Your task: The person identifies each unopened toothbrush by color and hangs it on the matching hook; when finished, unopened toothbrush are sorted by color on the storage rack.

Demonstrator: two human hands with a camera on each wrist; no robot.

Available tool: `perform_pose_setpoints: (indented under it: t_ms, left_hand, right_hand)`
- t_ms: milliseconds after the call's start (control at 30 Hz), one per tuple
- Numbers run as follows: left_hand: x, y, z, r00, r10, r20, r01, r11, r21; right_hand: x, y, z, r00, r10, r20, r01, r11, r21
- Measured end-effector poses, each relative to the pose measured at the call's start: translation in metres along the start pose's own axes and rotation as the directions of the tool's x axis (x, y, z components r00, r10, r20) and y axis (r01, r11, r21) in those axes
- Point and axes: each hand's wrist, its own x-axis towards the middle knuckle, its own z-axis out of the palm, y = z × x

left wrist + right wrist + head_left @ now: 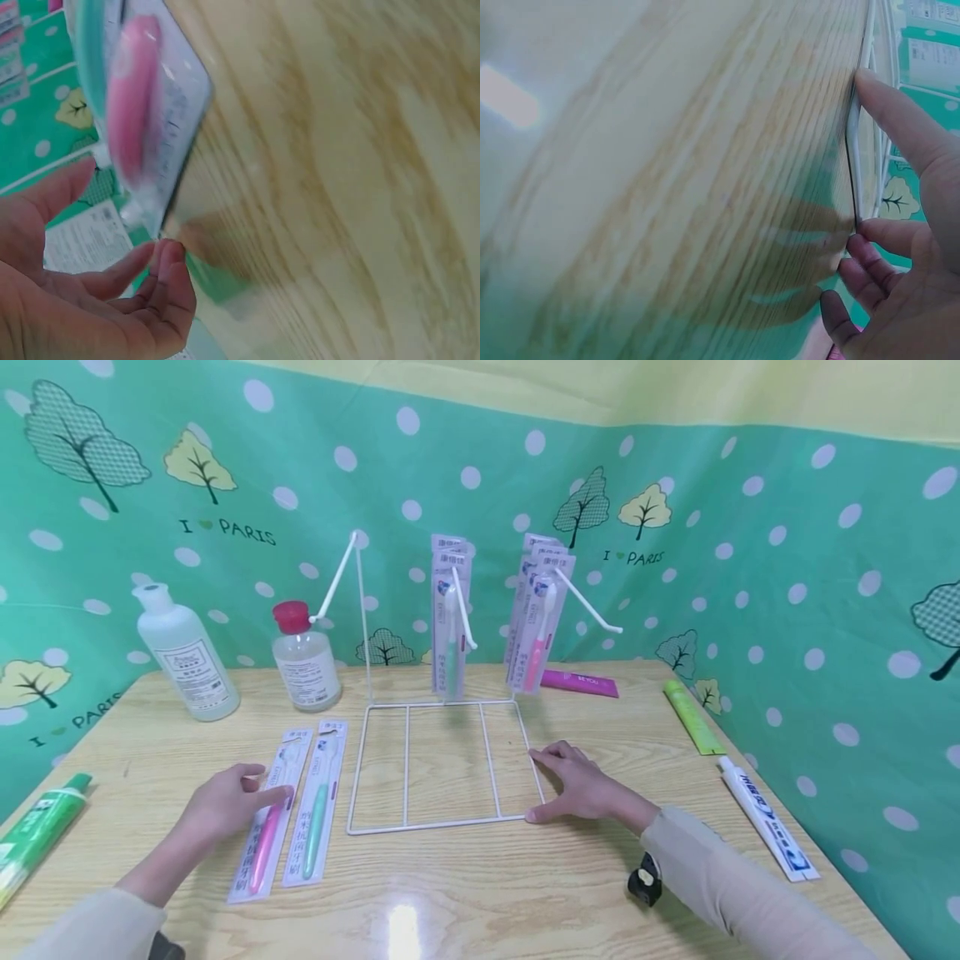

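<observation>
My left hand reaches over a packaged pink toothbrush lying on the table. In the left wrist view its fingertips are right at the package's edge, the thumb raised apart. A packaged green toothbrush lies just to the right. My right hand rests at the front right corner of a white wire display rack, thumb and index finger spread along its base wire. On the rack's middle hook hang packaged green toothbrushes; packaged pink toothbrushes hang from the right hook. Its left hook is bare.
Two clear bottles stand at the back left, one plain and one red-capped. A green tube lies far left. A magenta tube, a lime tube and a white toothpaste tube lie on the right.
</observation>
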Motion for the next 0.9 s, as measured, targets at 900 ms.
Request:
perform_pose_setpoints:
  t_ms: [900]
  left_hand:
    - [0.012,0.010,-0.001,0.989,-0.125,0.081,0.126,0.992,0.000]
  right_hand:
    - [0.001,0.002,0.000,1.000,-0.001,0.001,0.001,0.999,-0.053]
